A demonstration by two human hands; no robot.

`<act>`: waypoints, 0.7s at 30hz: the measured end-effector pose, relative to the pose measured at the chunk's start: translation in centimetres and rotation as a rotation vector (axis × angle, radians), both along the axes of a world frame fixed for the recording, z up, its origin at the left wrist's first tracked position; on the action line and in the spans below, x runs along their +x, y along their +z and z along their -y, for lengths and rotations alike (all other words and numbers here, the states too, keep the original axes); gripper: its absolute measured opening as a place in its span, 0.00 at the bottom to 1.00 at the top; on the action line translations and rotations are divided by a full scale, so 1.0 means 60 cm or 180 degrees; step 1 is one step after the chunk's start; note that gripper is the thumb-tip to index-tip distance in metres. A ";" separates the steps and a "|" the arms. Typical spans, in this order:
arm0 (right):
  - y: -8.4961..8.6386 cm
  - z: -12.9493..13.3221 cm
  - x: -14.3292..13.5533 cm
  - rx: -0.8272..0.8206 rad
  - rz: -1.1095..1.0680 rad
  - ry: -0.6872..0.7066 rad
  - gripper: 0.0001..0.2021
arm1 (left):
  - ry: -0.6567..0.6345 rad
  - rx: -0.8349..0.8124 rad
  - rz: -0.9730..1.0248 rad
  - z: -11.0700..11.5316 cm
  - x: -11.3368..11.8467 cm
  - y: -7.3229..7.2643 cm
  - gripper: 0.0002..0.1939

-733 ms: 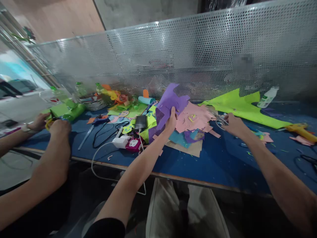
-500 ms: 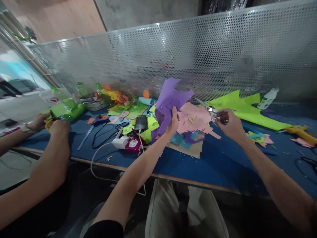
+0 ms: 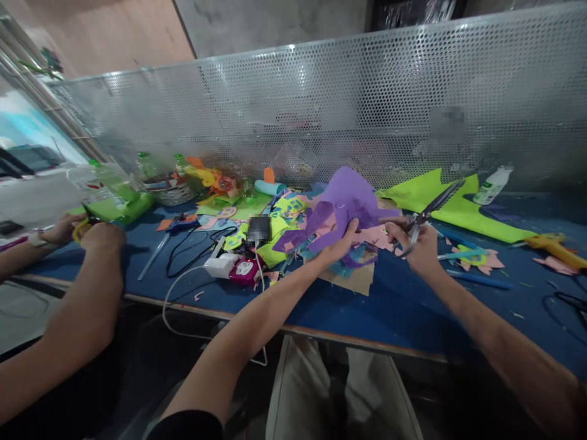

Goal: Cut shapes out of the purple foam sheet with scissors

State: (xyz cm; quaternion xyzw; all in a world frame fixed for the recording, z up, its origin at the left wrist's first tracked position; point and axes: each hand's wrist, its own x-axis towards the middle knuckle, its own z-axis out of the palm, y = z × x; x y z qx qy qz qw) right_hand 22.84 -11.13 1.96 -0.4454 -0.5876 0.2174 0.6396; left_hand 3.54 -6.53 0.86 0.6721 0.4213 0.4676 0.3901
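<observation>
Blue surface [image 3: 413, 305] is a total craft mess, with a perforated metal screen [image 3: 321, 104] running along the back. Left hand [image 3: 342, 244] is pinched shut on the lower edge of a purple foam sheet [image 3: 343, 205], holding it up just above the pile of pink scraps [image 3: 373, 235] in the middle. Right hand [image 3: 417, 244] is closed around the handles of a pair of scissors [image 3: 428, 211], blades pointing up and to the right, tips over the lime green sheet [image 3: 440, 195]. Scissors sit just beside the purple sheet's right edge; can't tell if they touch. Off to the right there's a yellow glue gun [image 3: 557, 244] and a white bottle [image 3: 488, 183] near the screen. Over on the far left, another person's 2 hands [image 3: 98, 235] are busy at something yellow, near a green bottle [image 3: 107, 180].
</observation>
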 end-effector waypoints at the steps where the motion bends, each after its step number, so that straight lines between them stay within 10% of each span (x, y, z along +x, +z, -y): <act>1: -0.001 -0.002 0.001 -0.0015 -0.0007 -0.0029 0.10 | -0.0029 0.0143 0.0071 0.004 0.002 -0.001 0.25; 7: -0.017 -0.017 -0.003 -0.0127 -0.0463 0.0080 0.14 | -0.0591 0.0432 0.0070 0.020 0.010 0.007 0.20; 21: -0.021 -0.030 -0.001 -0.0389 -0.0512 -0.0251 0.19 | -0.0187 0.0821 -0.0141 0.021 0.017 -0.001 0.14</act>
